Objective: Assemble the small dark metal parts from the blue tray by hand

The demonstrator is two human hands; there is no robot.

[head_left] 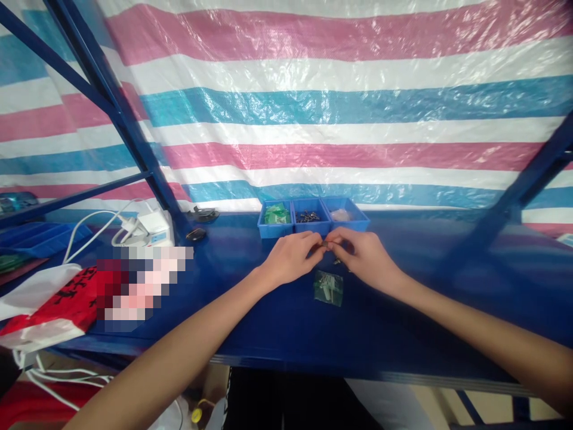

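My left hand (293, 257) and my right hand (364, 254) meet over the blue workbench (403, 310), fingertips pinched together on a small dark part (325, 244) too small to name. Just in front of the hands lies a small clear bag (328, 288) with pale pieces inside. Behind the hands stand three small blue bins: the left bin (275, 219) holds green bags, the middle bin (309, 217) holds small dark parts, the right bin (345, 217) holds something pale.
A white charger and cables (143, 230) lie at the back left, next to a red and white plastic bag (49, 304). Blue rack posts (116, 107) slant up on both sides. A striped tarp (340, 107) hangs behind. Small dark objects (202, 214) sit near the left post.
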